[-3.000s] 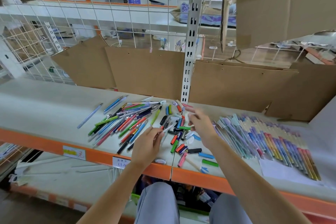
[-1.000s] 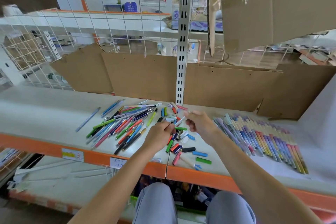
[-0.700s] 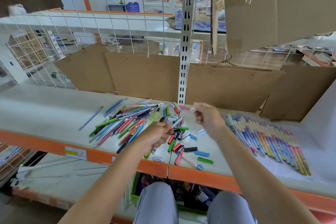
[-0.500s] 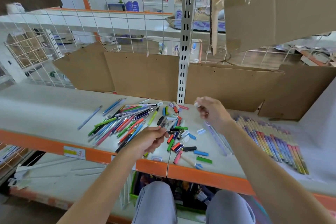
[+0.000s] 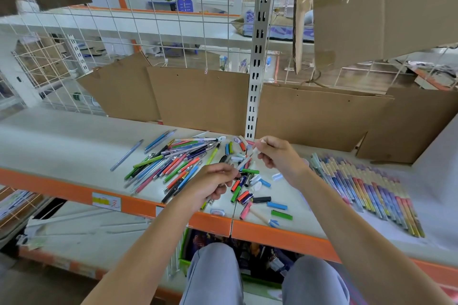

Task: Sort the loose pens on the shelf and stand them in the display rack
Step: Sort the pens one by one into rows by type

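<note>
The left hand (image 5: 210, 184) grips a slim white pen (image 5: 244, 161) by its lower half, fingers curled round the barrel, with what may be further pens in the same fist, though that is too small to tell. The right hand (image 5: 277, 156) pinches something small and pale, probably a cap (image 5: 259, 143), at the pen's upper tip; whether the two touch cannot be told. Both hands hang over the shelf (image 5: 62, 146), above a scatter of loose caps (image 5: 250, 186) and beside the heap of unsorted pens (image 5: 173, 161) to the left. The likeliest slip is that the cap meets the tip at an angle and pops out of the pinch, dropping among the other caps, where a matching one would be hard to pick out again. A loosened left grip could let the pen fall back into the heap. Several caps lie close to the orange front edge (image 5: 173, 213) and could be knocked off by a forearm. The neat row of patterned pens (image 5: 366, 188) on the right lies near the right forearm and could be brushed askew. No display rack can be made out, so standing pens looks some way off.
</note>
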